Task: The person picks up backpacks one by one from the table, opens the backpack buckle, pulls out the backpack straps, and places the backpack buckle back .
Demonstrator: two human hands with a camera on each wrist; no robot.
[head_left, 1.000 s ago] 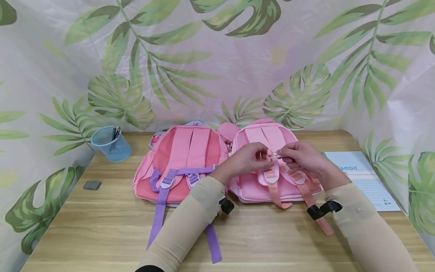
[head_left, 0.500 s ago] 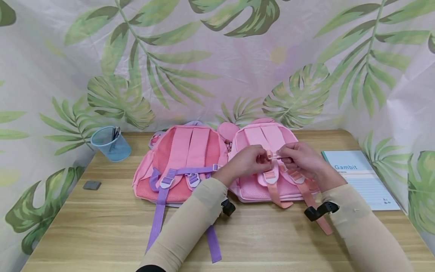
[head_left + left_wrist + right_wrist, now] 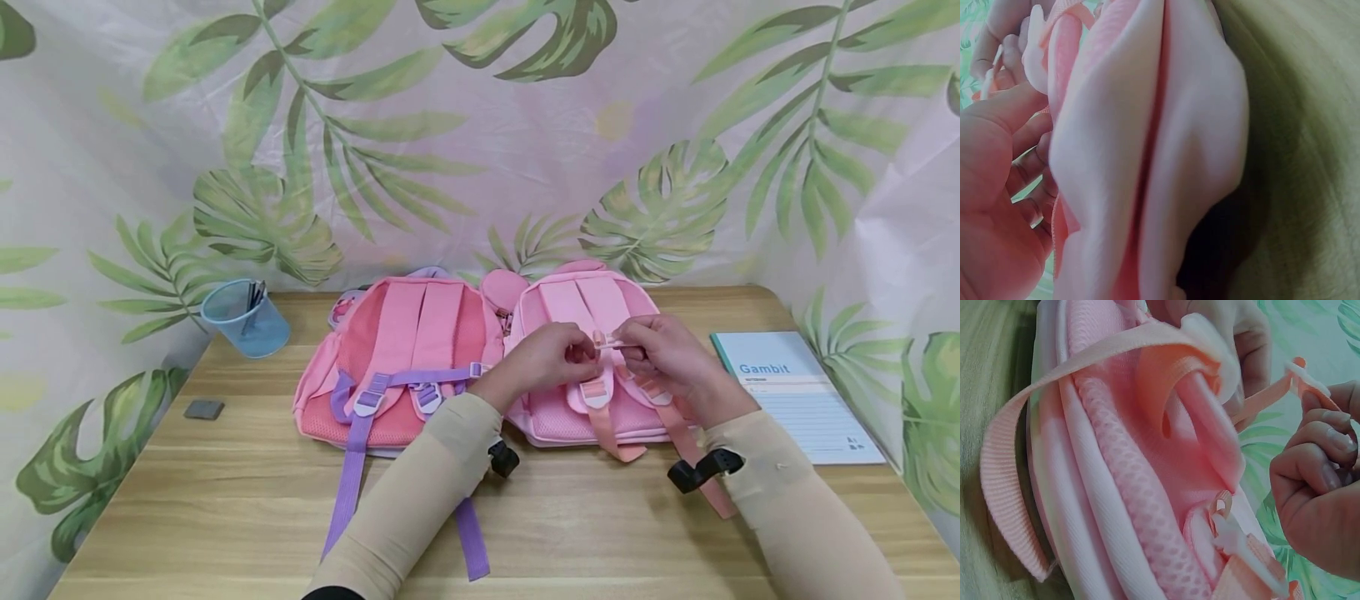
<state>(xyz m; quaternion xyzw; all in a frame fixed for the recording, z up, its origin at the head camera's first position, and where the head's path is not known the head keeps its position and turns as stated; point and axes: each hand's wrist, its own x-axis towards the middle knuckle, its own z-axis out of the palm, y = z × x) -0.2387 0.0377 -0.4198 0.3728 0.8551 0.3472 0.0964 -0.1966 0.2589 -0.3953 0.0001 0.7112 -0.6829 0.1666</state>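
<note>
Over the pink backpack [image 3: 534, 417] on the right, both hands meet at a white strap buckle [image 3: 609, 344] with orange webbing through it. My left hand [image 3: 551, 354] pinches the orange strap [image 3: 1266, 400] beside that buckle, its fingertips partly hidden in the head view. Thumb and fingers of my right hand [image 3: 671, 354] pinch the buckle's other end. In the left wrist view, the bag's pale side fills the middle, with my left palm [image 3: 997, 187] along it. Two loose orange strap tails [image 3: 606, 429] hang from white buckles [image 3: 596, 393] lower on the bag.
A coral-pink backpack [image 3: 401, 333] with purple straps [image 3: 351, 483] lies to the left, touching the pink one. A blue mesh pen cup [image 3: 246, 321] and a small grey block [image 3: 203, 409] are farther left. A notebook [image 3: 810, 417] lies on the right of the wooden table [image 3: 570, 533].
Both hands stay at the buckle with the same hold. My right wrist has shifted slightly left, uncovering more of the notebook; the left hand has moved slightly down. The bags have not visibly moved.
</note>
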